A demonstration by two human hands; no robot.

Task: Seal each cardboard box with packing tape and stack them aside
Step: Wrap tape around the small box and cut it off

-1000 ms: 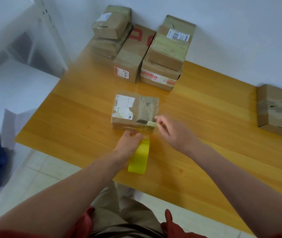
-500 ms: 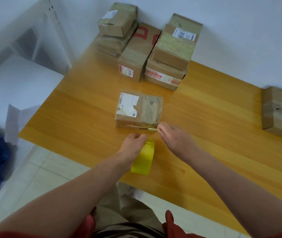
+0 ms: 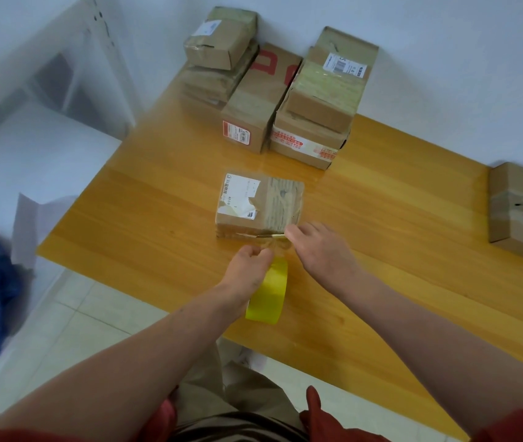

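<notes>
Head view: five or so boxes sit piled in a stack point(image 3: 324, 100) at the far end of the table point(image 3: 145, 212), against the wall. Several show bands of tape, so I judge them sealed and set aside. One box point(image 3: 258, 205) lies flat in the middle of the table, just in front of the hands, and is the one in hand. Its top carries a torn label and old tape, and the new strip appears to be only starting at its near edge. Another box, the side box point(image 3: 521, 212), lies well apart at the right edge; whether it is sealed I cannot tell. So the task looks past halfway, with this box to finish and stack.

The left hand point(image 3: 247, 269) has its fingers curled round the yellow roll point(image 3: 268, 293), holding it on edge just above the table's near side. The right hand point(image 3: 320, 250) pinches the tape end point(image 3: 269, 235) between thumb and fingertips, close against the box's near edge. A short clear length of tape runs between roll and pinch.
</notes>
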